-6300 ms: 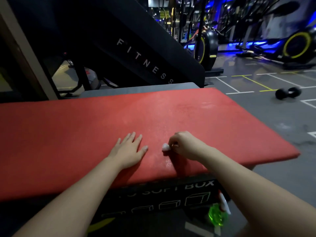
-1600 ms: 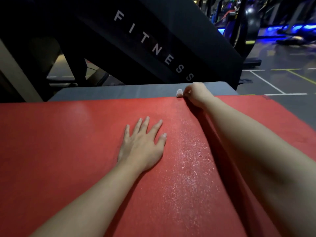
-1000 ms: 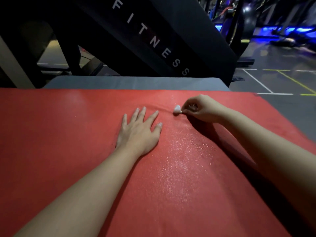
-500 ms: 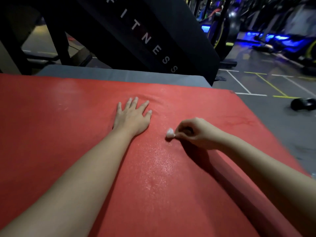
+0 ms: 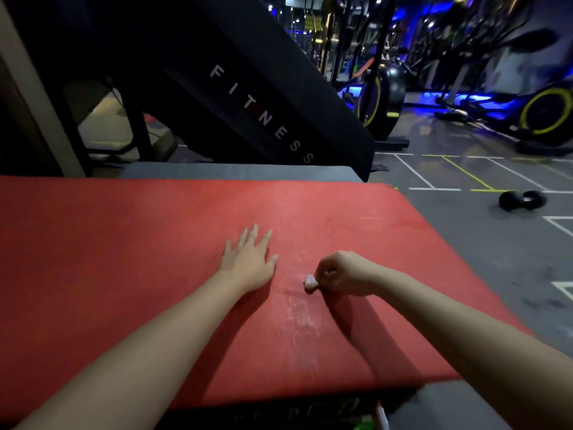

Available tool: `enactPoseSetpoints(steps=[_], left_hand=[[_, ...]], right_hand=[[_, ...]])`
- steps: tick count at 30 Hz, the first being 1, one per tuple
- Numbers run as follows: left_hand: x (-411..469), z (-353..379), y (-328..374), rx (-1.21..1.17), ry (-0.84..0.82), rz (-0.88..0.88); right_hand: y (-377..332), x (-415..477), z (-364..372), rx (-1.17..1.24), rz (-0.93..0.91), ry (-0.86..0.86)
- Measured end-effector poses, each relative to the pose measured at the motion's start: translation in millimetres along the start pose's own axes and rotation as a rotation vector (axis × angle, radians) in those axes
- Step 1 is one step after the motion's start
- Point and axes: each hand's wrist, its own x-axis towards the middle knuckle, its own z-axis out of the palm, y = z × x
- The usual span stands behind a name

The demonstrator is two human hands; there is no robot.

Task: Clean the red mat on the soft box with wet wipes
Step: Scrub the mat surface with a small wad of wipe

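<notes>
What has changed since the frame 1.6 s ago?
The right hand, pinching the balled wet wipe, dragged it back from the far edge of the red mat toward the near side. The left hand stayed flat on the mat; the pinch is unchanged.

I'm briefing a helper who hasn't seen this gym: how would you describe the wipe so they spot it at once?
Look at the big red mat filling the foreground, with two hands on it. The left hand lies spread flat; the right hand is curled. The wipe is the small white wad pinched by that curled hand, the only pale lump on the red.
</notes>
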Motion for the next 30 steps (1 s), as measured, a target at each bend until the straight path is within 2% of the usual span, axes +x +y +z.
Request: enactPoseSetpoints(steps=[2, 4, 5, 7, 10, 12, 19, 22, 26, 28, 30], left_hand=[[-31, -1, -4, 0.028, -0.05, 0.03], [-65, 3, -5, 0.08, -0.091, 0.069], [-82, 8, -6, 0.108, -0.114, 0.096], [-108, 16, -10, 0.129, -0.121, 0.135], [-117, 20, -15, 0.059, -0.099, 0.105], [-115, 19, -15, 0.034, -0.126, 0.103], [-132, 12, -14, 0.01, -0.192, 0.113], [-132, 3, -12, -0.006, -0.243, 0.109], [-132, 0, -8, -0.019, -0.269, 0.098], [-131, 0, -6, -0.011, -0.268, 0.089], [-130, 0, -5, -0.011, -0.276, 0.085]], right_hand=[[-13, -25, 5, 0.051, -0.017, -0.159], [-20, -41, 14, 0.065, -0.006, -0.193], [-21, -44, 19, 0.051, 0.01, -0.139], [-24, -44, 29, 0.037, 0.07, 0.078], [-30, -38, 46, 0.088, 0.153, 0.305], [-32, -42, 50, 0.101, 0.154, 0.282], [-56, -102, 50, 0.068, 0.025, -0.041], [-52, -109, 56, 0.117, 0.028, 0.018], [-42, -108, 77, 0.119, 0.124, 0.341], [-43, -116, 77, 0.089, 0.085, 0.306], [-42, -130, 70, 0.034, 0.045, 0.143]])
